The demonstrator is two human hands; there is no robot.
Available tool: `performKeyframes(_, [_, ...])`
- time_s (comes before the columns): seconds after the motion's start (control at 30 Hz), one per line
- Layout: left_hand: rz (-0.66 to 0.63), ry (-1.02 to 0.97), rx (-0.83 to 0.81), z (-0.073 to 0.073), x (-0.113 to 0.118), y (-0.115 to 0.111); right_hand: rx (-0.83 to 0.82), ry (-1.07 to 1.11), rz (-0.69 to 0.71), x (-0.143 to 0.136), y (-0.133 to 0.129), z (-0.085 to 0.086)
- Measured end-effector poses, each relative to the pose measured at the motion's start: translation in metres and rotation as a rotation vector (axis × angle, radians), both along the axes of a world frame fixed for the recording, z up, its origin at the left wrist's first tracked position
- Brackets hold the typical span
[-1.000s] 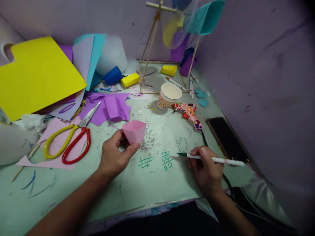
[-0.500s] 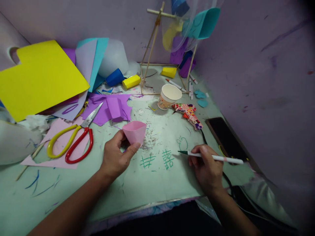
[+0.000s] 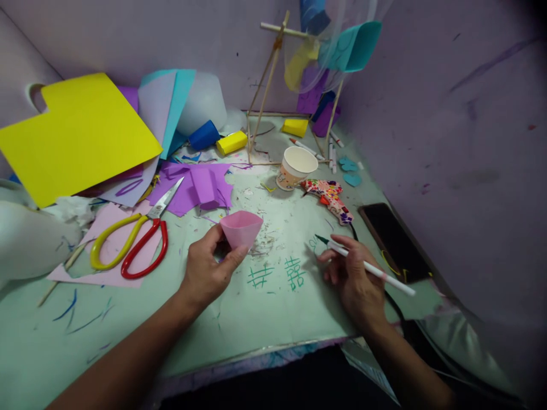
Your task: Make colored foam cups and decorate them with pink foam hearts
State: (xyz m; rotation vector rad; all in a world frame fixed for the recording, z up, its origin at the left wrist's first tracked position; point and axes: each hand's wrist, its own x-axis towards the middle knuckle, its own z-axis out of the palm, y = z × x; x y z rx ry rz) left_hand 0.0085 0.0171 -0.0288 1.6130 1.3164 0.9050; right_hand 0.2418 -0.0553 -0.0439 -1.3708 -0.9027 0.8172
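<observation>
Between thumb and fingers, my left hand holds a pink paper cup with its open mouth up. My right hand grips a white marker, whose dark green tip points up and left, near a small green drawing. Green grid-like marks are drawn on the pale green tabletop between my hands. Large scissors with one yellow and one red handle lie to the left, on pink paper.
A paper cup, a floral glue gun and a phone lie ahead and right. Behind them stands a stick frame. Yellow card, purple paper and a purple cup are at left.
The marker has tilted, its tip now higher and its rear end lower. My right hand's fingers have shifted around it. The whole view has moved slightly; my left hand still holds the pink cup.
</observation>
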Motion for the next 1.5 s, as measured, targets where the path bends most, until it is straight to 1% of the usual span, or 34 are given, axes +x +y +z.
performKeyframes(0.13, [-0.012, 0.014, 0.016, 0.002, 0.001, -0.001, 0.017, -0.226, 0.149, -0.007, 0.020, 0.024])
performKeyframes(0.17, [-0.014, 0.010, 0.017, 0.003, 0.001, -0.001, 0.034, -0.272, 0.208, -0.011, 0.028, 0.031])
performKeyframes(0.23, [-0.020, -0.003, 0.024, 0.004, 0.001, -0.002, 0.100, -0.346, 0.404, -0.022, 0.043, 0.042])
performKeyframes(0.3, [-0.031, -0.017, 0.044, 0.004, 0.001, -0.003, 0.189, -0.426, 0.572, -0.036, 0.058, 0.048])
performKeyframes(0.33, [-0.039, -0.022, 0.058, 0.004, 0.000, -0.003, 0.231, -0.462, 0.622, -0.044, 0.065, 0.049])
performKeyframes(0.4, [-0.043, -0.007, 0.090, 0.004, -0.001, -0.003, 0.304, -0.509, 0.673, -0.056, 0.075, 0.046])
performKeyframes(0.5, [-0.014, 0.031, 0.106, 0.003, -0.002, -0.002, 0.351, -0.508, 0.700, -0.066, 0.084, 0.040])
performKeyframes(0.63, [0.037, 0.045, 0.090, 0.004, -0.001, 0.000, 0.343, -0.469, 0.687, -0.067, 0.084, 0.034])
performKeyframes(0.77, [0.041, 0.077, 0.074, 0.007, 0.001, 0.000, 0.311, -0.445, 0.664, -0.065, 0.083, 0.033])
performKeyframes(0.9, [0.012, 0.038, 0.011, 0.008, 0.000, 0.000, 0.227, -0.396, 0.666, -0.060, 0.086, 0.032])
performKeyframes(1.0, [-0.007, -0.016, -0.042, 0.007, -0.001, 0.000, 0.150, -0.259, 0.656, -0.060, 0.089, 0.030])
performKeyframes(1.07, [-0.017, -0.079, -0.081, 0.007, -0.001, 0.000, 0.076, -0.091, 0.643, -0.062, 0.089, 0.027])
performKeyframes(1.17, [-0.017, -0.248, -0.183, 0.011, 0.002, -0.001, -0.039, 0.199, 0.651, -0.069, 0.088, 0.024])
performKeyframes(1.2, [-0.014, -0.313, -0.224, 0.013, 0.002, -0.002, -0.060, 0.249, 0.650, -0.071, 0.088, 0.024])
performKeyframes(1.23, [-0.007, -0.370, -0.264, 0.015, 0.003, -0.002, -0.065, 0.261, 0.643, -0.072, 0.087, 0.025])
performKeyframes(1.3, [0.004, -0.444, -0.318, 0.018, 0.003, -0.003, -0.054, 0.205, 0.624, -0.075, 0.086, 0.027])
performKeyframes(1.37, [0.009, -0.468, -0.338, 0.018, 0.003, -0.003, -0.046, 0.142, 0.619, -0.077, 0.085, 0.029])
performKeyframes(1.5, [0.003, -0.461, -0.328, 0.012, 0.001, -0.003, -0.060, 0.123, 0.599, -0.079, 0.082, 0.029])
